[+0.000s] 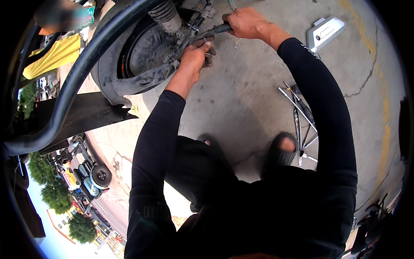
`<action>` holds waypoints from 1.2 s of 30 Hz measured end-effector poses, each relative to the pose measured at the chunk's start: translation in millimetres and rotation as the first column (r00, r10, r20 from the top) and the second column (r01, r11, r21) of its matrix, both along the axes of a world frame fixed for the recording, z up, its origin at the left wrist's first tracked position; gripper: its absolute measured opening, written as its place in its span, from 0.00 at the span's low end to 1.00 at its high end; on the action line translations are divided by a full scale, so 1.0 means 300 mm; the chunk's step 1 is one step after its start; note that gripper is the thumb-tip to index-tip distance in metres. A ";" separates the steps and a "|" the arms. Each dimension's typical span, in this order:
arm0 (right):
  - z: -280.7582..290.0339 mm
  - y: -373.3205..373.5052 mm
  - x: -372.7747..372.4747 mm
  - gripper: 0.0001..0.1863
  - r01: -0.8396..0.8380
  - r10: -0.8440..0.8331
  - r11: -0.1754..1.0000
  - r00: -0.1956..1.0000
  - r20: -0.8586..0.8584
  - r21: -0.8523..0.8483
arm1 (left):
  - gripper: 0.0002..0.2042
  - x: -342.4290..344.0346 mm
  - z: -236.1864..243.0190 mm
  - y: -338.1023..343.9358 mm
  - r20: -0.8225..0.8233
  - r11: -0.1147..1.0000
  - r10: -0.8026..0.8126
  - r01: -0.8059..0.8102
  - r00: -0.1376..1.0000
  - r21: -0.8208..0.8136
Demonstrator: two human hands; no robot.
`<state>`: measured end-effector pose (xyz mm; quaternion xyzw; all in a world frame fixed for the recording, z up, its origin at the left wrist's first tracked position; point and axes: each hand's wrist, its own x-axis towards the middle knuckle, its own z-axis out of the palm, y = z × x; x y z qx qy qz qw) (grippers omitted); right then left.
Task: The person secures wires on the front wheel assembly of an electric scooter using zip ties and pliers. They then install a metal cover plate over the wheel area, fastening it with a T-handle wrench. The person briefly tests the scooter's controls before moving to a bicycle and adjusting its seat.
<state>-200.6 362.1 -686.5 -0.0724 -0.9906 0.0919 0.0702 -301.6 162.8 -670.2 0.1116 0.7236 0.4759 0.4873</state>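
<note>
My right hand point(246, 23) is closed around the end of a dark, bar-like handle point(221, 28), which runs left toward the wheel's hub area. Just below it, my left hand point(195, 58) is curled beside the same bar, thumb up and fingertips dirty; what lies inside its fingers is hidden. Both hands are at the right side of a dusty vehicle wheel point(148, 52). A grimy metal arm point(146, 82) crosses the wheel's lower part. Above the left hand stands a ribbed grey rubber boot point(166, 16), with dirty linkage parts next to it.
Several wrenches and a screwdriver point(305, 108) lie on the concrete right of my feet. A silver cover plate point(325, 33) rests at the far right. A thick black tube point(82, 73) arches across the left side, near a dark panel point(82, 110). Parked motorcycles point(88, 179) stand beyond.
</note>
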 end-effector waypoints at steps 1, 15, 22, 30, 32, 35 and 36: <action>0.008 -0.004 0.013 0.14 0.043 -0.005 0.983 0.977 0.211 -0.177 | 0.14 0.006 -0.003 -0.011 -0.008 0.998 -0.053 0.052 0.999 -0.041; -0.028 0.018 0.875 0.23 0.318 0.047 0.901 0.603 0.796 -0.294 | 0.13 0.299 0.002 -0.143 -0.223 0.283 -0.956 0.806 0.192 -0.521; -0.063 0.008 1.427 0.24 0.733 -0.482 0.674 0.530 0.698 -0.091 | 0.20 0.537 -0.189 -0.171 -0.632 0.255 -0.772 0.878 -0.068 -0.406; -0.266 0.288 0.899 0.49 0.887 -0.876 0.442 0.458 0.150 -0.132 | 0.22 0.517 -0.026 0.012 0.095 -0.245 -0.966 0.741 -0.239 -0.625; -0.332 0.321 0.749 0.50 0.925 -0.924 0.380 0.379 0.046 0.010 | 0.23 0.503 0.042 0.067 0.216 -0.223 -0.972 0.685 -0.098 -0.693; -0.441 0.390 0.696 0.50 0.955 -0.955 0.296 0.295 0.032 0.026 | 0.21 0.433 0.051 0.011 -0.105 0.134 -0.991 0.712 0.084 -0.690; -0.470 0.393 0.688 0.49 0.959 -0.959 0.282 0.281 0.037 0.018 | 0.19 0.406 0.042 -0.025 -0.248 0.228 -0.965 0.718 0.079 -0.658</action>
